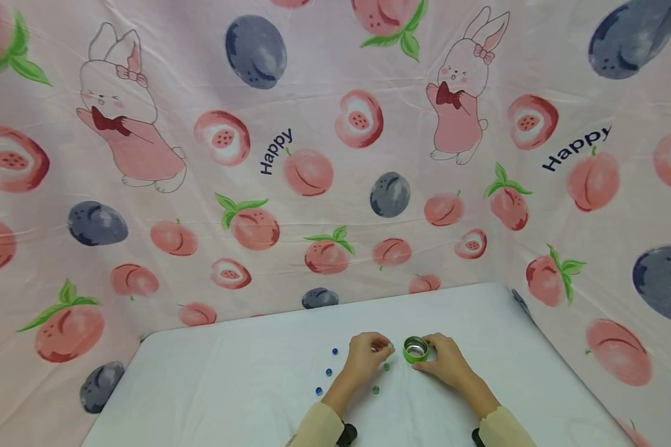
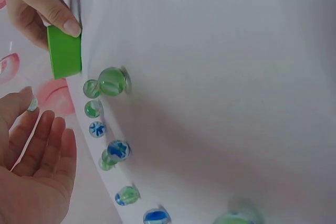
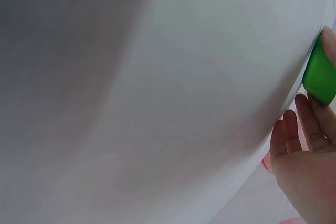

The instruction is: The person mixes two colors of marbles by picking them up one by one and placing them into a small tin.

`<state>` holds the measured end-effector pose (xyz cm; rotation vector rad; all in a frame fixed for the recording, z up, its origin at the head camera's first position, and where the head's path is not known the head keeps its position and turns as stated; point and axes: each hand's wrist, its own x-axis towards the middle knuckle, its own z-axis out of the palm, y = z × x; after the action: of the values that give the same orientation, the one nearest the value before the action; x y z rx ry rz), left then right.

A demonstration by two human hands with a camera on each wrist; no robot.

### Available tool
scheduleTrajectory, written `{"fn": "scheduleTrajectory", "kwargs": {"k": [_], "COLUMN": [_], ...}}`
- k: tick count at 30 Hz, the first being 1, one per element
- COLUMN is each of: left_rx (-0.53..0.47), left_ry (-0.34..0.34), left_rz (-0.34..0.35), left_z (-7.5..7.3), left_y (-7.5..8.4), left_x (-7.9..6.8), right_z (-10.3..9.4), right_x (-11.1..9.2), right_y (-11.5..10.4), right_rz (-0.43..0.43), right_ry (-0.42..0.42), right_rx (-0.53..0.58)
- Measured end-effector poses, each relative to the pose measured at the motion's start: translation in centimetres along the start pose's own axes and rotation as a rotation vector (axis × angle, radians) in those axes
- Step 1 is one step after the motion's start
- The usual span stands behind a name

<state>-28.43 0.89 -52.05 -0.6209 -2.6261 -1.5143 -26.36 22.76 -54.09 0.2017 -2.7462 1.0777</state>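
Observation:
My left hand (image 1: 363, 359) pinches a small clear-green marble (image 2: 33, 103) between thumb and forefinger, just left of a round green tin (image 1: 415, 357). In the left wrist view the other fingers are spread loosely. My right hand (image 1: 446, 359) grips the tin from its right side, thumb near and fingers on the far side. The tin stands on the white table with its silvery inside facing up. Two green marbles (image 1: 376, 390) lie below the left hand. To the left of that hand, blue marbles (image 1: 328, 372) form a slanting row.
The table (image 1: 229, 379) has a white cover. A pink fruit-and-rabbit printed curtain (image 1: 313, 211) hangs behind it and along its right side. A dark thin object (image 1: 520, 301) shows at the far right edge.

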Motion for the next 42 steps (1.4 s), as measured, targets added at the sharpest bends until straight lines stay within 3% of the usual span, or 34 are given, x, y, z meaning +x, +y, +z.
{"fn": "scheduleTrajectory", "kwargs": {"k": [6,23,42], "left_rx": [-0.014,-0.018,-0.024], "left_ry": [0.003,-0.025,0.018], "left_rz": [-0.036,-0.042,-0.080], "left_z": [0.8,2.3,4.1], "left_y": [0.2,0.6,0.4], "left_x": [0.3,1.1,1.2], "right_z": [-0.2,-0.1,-0.1], "right_x": [0.0,0.0,0.0], "right_y": [-0.1,-0.2,-0.3], "right_rz": [0.006,0.003,0.006], "right_ry": [-0.001,0.006,0.008], "right_rx": [0.005,0.011,0.006]}}
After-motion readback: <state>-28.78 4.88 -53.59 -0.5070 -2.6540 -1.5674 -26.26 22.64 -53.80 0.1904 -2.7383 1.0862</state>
